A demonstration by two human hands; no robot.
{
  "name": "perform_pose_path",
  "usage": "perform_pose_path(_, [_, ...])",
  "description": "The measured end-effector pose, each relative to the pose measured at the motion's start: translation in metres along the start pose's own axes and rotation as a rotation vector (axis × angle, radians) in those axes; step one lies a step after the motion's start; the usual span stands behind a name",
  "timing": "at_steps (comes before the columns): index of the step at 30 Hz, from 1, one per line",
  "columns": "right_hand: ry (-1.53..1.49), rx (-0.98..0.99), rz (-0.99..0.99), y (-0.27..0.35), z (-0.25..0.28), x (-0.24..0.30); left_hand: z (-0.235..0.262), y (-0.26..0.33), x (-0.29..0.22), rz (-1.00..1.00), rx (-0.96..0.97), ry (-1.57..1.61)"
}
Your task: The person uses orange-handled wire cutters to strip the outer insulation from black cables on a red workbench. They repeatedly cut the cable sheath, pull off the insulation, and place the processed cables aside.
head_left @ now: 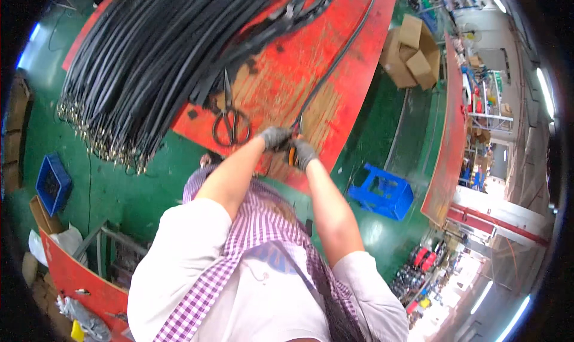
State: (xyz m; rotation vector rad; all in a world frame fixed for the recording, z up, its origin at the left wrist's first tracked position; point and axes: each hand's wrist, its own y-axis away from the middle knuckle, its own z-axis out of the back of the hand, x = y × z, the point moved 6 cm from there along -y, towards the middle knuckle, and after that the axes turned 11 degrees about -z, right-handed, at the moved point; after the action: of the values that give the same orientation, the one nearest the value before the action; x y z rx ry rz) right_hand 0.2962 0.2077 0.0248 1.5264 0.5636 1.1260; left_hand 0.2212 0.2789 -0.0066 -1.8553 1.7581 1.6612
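Observation:
My left hand (275,138), in a grey glove, is closed on the near end of a black cable (324,78) that runs away up the red table. Right beside it my right hand (305,153), gloved too, is wrapped round orange-handled pliers (292,156). The pliers' jaws and the cable end are too small and covered by the fingers to make out. Left of my hands lie large black-handled scissors (232,123), blades pointing away. Beyond them a thick bundle of black cables (155,55) with brass-coloured ends hangs over the table's left edge.
The worn red table (353,84) has a corner close to my body. On the green floor at right are a blue plastic stool (382,192) and open cardboard boxes (412,55). A blue crate (52,183) stands at left. Another red table (445,162) stands farther right.

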Motion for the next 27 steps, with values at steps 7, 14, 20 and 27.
perform_pose_path(7, [-0.111,-0.002,-0.113,0.005,-0.005,-0.004,-0.007,0.01,0.019,0.089,0.165,0.63])
perform_pose_path(14, [-0.465,0.216,-0.156,0.065,0.02,-0.015,-0.022,0.026,0.002,-0.333,0.273,0.089])
perform_pose_path(20, [-0.496,0.454,-0.127,0.114,-0.018,-0.004,-0.005,0.033,-0.001,-0.176,-0.074,0.249])
perform_pose_path(27, [0.253,-0.099,0.344,0.067,-0.028,0.031,0.006,0.042,0.037,-0.064,-0.121,0.276])
